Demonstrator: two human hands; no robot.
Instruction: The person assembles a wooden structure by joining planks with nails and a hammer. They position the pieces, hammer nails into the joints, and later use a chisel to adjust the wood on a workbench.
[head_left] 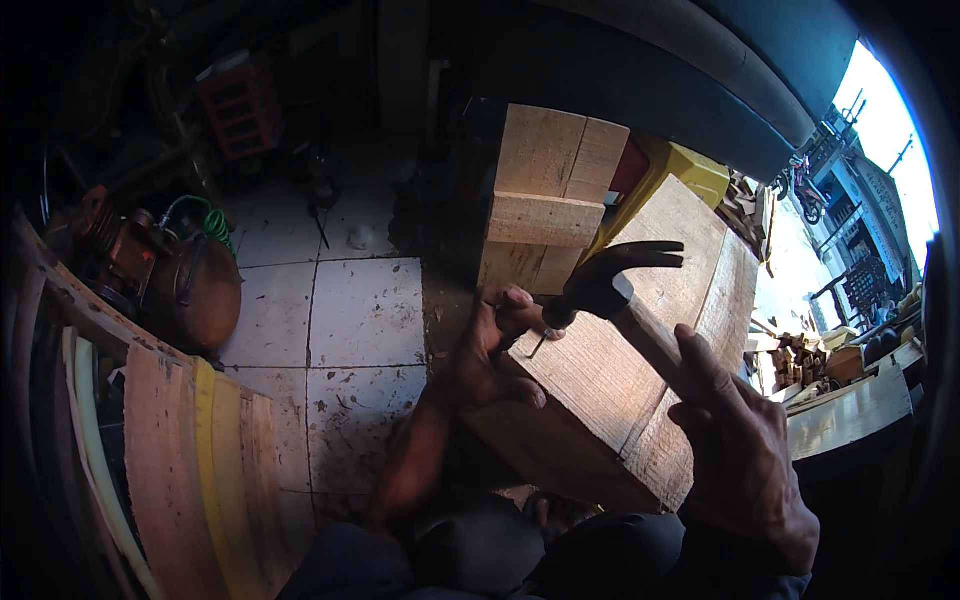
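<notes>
A claw hammer with a dark head and a wooden handle is in my right hand, its fingers closed round the handle. The claw points up and to the right, and the striking face is just above a nail. That nail stands tilted near the left corner of a pale, boxlike wooden piece. My left hand grips this corner, thumb low on the side and fingers higher up, close to the nail. Beyond it rises an upright section of joined boards with a crosspiece.
At left sit a rusty air compressor with a green coiled hose, and leaning planks. A red plastic crate stands farther back on the tiled floor. A yellow container and wood scraps are at right.
</notes>
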